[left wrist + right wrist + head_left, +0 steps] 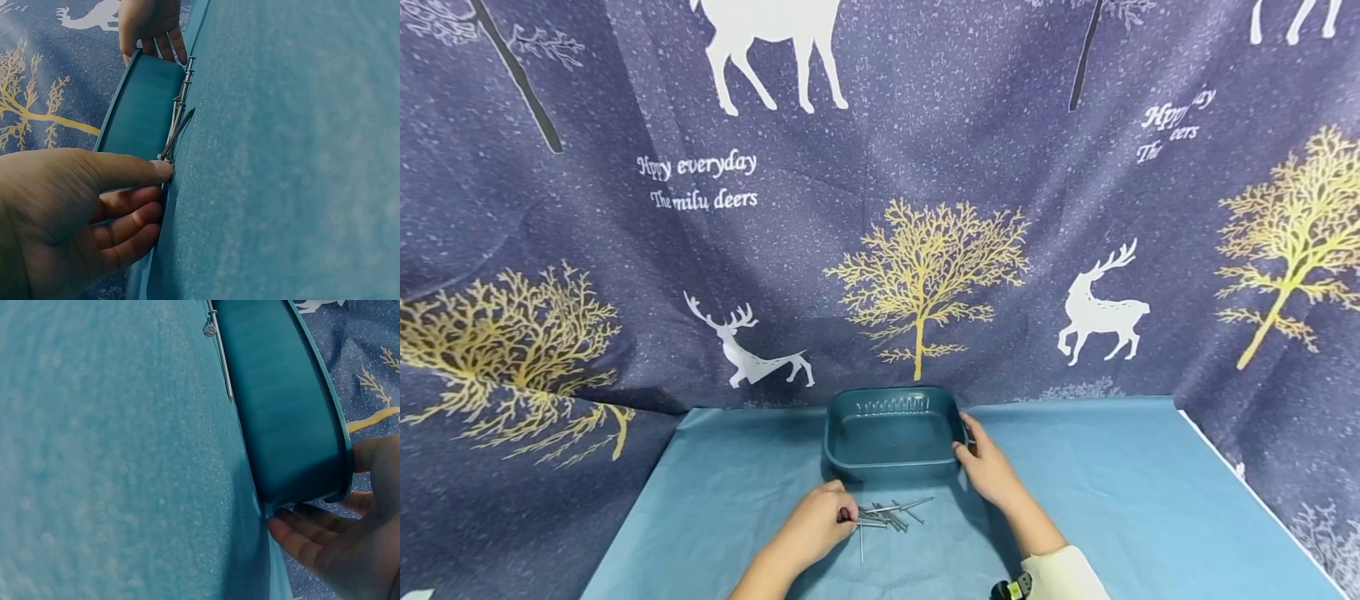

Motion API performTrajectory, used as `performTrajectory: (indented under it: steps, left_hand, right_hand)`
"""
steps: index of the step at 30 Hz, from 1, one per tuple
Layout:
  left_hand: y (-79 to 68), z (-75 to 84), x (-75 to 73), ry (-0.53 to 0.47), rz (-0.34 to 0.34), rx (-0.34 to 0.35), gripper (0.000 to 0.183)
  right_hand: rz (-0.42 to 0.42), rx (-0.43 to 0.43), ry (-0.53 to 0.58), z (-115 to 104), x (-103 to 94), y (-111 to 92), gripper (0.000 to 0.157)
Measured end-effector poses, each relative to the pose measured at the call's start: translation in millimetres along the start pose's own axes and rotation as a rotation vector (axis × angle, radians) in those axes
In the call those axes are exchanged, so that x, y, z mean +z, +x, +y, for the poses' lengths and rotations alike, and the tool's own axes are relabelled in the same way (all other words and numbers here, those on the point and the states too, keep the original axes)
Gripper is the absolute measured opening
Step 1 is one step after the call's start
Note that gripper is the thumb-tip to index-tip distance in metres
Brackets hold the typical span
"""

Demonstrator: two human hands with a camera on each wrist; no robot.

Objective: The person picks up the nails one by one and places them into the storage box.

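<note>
A dark teal rectangular dish (895,467) stands on the blue cloth, its inside bare. My right hand (988,471) grips its right end, thumb over the rim and fingers below, as the right wrist view shows. Just in front of the dish lies a loose pile of several metal nails (887,517). At the pile's left side my left hand (816,521) pinches a nail (165,155) between thumb and forefinger; the forefinger is mostly hidden behind the thumb in the left wrist view. The other fingers curl loosely below.
A light blue cloth (1112,483) covers the table. Behind it hangs a dark blue curtain (790,275) with deer and trees printed on it, close to the dish's far side. A dark device (1011,587) sits at the right wrist by a pale sleeve (1063,575).
</note>
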State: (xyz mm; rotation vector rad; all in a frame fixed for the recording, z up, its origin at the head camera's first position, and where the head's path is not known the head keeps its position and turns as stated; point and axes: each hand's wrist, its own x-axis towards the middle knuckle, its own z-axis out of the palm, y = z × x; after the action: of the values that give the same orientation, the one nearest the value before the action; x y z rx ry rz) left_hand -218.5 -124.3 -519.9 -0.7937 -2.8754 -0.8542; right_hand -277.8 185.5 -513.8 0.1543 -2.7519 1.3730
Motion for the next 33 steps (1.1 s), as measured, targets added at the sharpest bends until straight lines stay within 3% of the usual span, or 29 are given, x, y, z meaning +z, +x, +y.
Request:
performTrajectory:
  steps: [14,33]
  left_hand:
    - [1.2,-0.7,2.3,0.007,0.022,0.025,0.014]
    - [2.1,3.5,-6.9,-0.043,-0.012,-0.02,0.01]
  right_hand:
    - [0.008,0.008,-0.011,1.2,-0.3,0.9,0.06]
    - [0.003,0.004,0.003,0.8,-0.8,1.3,0.06]
